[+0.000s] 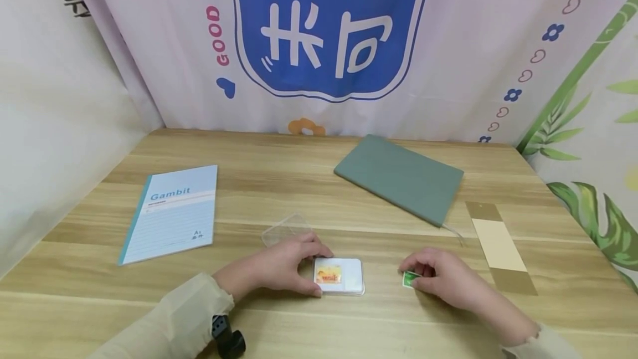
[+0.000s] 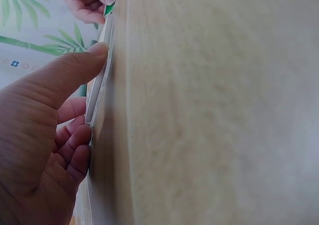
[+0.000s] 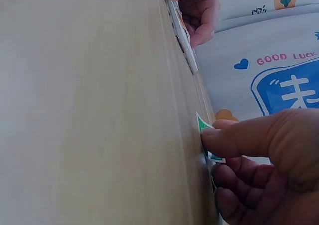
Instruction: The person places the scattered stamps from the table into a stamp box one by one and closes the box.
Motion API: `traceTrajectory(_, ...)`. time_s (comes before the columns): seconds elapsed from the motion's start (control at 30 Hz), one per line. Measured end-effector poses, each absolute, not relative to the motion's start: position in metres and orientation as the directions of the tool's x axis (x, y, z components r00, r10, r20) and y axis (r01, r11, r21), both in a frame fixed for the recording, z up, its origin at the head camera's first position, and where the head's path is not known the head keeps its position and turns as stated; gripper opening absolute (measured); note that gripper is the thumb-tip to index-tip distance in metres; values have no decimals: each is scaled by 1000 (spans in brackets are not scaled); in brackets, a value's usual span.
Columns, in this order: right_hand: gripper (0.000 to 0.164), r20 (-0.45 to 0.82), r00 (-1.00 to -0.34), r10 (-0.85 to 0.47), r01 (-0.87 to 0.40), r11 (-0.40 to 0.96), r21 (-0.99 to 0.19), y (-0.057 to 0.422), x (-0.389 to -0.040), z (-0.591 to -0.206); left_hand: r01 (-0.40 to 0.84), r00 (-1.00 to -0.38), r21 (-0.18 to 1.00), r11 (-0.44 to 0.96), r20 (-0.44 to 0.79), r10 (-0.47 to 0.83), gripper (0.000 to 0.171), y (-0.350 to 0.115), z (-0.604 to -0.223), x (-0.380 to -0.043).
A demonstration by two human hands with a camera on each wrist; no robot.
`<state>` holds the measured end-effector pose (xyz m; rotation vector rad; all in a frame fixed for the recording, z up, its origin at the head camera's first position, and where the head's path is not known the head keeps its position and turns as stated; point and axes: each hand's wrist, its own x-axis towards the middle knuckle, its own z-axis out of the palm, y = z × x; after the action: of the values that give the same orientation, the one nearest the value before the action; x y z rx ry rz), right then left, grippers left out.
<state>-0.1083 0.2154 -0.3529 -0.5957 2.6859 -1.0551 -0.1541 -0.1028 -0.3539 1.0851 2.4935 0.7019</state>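
Note:
My left hand [image 1: 286, 265] holds a flat white rectangular block with rounded corners [image 1: 353, 275] on the table, thumb at its near edge and fingers at its far left corner. An orange and yellow sticker [image 1: 328, 275] with red lettering lies on the block's left part. To the right, apart from the block, my right hand [image 1: 443, 278] pinches a small green sticker with a white border [image 1: 408, 278] between thumb and finger, low over the table. In the right wrist view the green sticker [image 3: 203, 125] looks slightly bent; the thumb covers part of it.
Behind my left hand lies a clear plastic cover [image 1: 284, 228]. A light blue notebook [image 1: 174, 215] is at the left, and a grey-green notebook [image 1: 399, 179] with a ribbon at the back right. Right of my right hand lies a brown and cream strip [image 1: 498, 244]. Printed curtains [image 1: 448, 71] hang behind the table.

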Motion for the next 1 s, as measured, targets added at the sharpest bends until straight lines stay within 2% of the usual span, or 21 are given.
traceTrajectory(0.27,9,-51,-893,-446,-260,607,-751,219,-114,-355,580,-656,566,586,-103,748,55,-103,-356,-154)
traceTrajectory(0.5,8,-68,-889,-452,-219,550,-806,221,-117,-353,574,-656,569,589,-112,747,55,-103,-353,-154)
traceTrajectory(0.7,16,-131,-885,-447,-121,492,-862,221,-118,-351,583,-653,567,582,-101,751,54,-103,-354,-153)
traceTrajectory(1.0,28,-182,-895,-406,40,333,-942,217,-121,-353,587,-654,558,587,-101,750,55,-103,-355,-153)
